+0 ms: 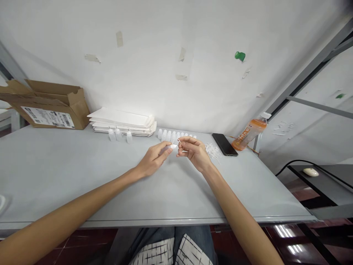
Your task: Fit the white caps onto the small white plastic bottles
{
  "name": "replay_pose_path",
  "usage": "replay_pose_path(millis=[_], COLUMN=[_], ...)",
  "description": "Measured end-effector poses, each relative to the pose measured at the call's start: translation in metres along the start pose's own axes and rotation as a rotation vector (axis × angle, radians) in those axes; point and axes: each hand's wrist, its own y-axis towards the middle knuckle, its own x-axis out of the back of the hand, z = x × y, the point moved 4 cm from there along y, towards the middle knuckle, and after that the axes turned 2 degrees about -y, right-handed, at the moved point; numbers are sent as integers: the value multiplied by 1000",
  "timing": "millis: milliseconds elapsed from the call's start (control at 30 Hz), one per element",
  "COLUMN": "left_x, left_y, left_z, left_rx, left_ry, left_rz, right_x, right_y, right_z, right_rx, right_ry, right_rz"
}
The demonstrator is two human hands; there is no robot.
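Observation:
My left hand (151, 159) is closed round a small white squeeze bottle (173, 146), which lies tilted with its tip toward the right. At that tip, my right hand (196, 151) pinches a tiny white piece (179, 140); whether it touches the bottle I cannot tell. Behind both hands stand several similar small bottles (164, 135) in rows, partly hidden by my fingers. To the left, three upright bottles (118, 134) carry thin needle-like tips. A loose pile of small white slivers (213, 151) lies just right of my right hand.
A stack of white envelopes or sheets (121, 119) lies against the wall, beside an open cardboard box (55, 106). On the right are a black phone (224, 144) and a leaning bottle of orange drink (250, 133). The grey table's (110, 206) front edge runs before my lap.

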Motion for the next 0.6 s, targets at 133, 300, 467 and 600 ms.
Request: replay_pose_path(millis=[133, 300, 467, 600], left_x=[0, -1, 0, 0], left_y=[0, 0, 0, 0], left_z=[0, -1, -2, -3], left_rx=[3, 4, 20, 26], left_ry=[2, -4, 14, 23], left_rz=[3, 6, 0, 3], right_x=[-1, -1, 0, 2], right_y=[0, 0, 1, 1], right_z=[-1, -1, -1, -1], right_rx=[2, 14, 38, 53], right_ry=[-7, -4, -27, -38], right_rz=[19, 17, 15, 15])
